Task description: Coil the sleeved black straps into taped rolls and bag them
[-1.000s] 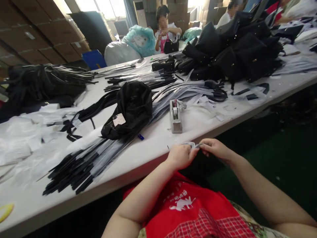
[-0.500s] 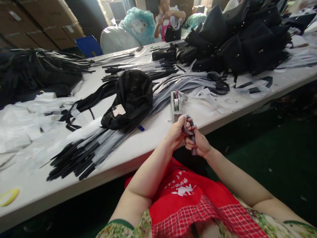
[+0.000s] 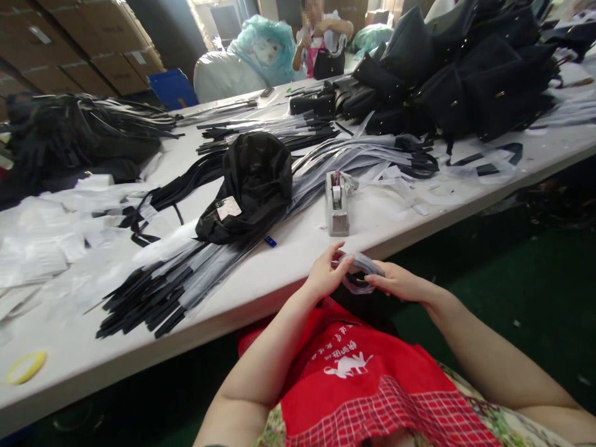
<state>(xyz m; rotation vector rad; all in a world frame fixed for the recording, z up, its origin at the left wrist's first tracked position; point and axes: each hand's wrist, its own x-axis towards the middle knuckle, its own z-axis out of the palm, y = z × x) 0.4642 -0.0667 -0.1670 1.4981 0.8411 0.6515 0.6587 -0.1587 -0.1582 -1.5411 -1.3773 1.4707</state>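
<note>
My left hand [image 3: 325, 273] and my right hand [image 3: 398, 282] meet just below the white table's front edge [image 3: 261, 292]. Between them they hold a small coiled grey strap in a clear sleeve [image 3: 361, 270]. Fingers of both hands pinch its ends. A grey tape dispenser [image 3: 336, 205] stands on the table just beyond the hands. To its left lies a crumpled black bag [image 3: 254, 186] on a fan of black straps in clear sleeves [image 3: 162, 292].
Piled black handbags [image 3: 460, 81] fill the far right of the table, more sleeved straps [image 3: 372, 158] lie mid-table, white wrappers [image 3: 41, 248] at left. A yellow tape ring [image 3: 25, 367] lies near the left edge. Another person [image 3: 321, 31] sits beyond the far end.
The hands rose to the table edge with the strap bunched upright, then dropped lower and spread it sideways between them. The view shifted slightly.
</note>
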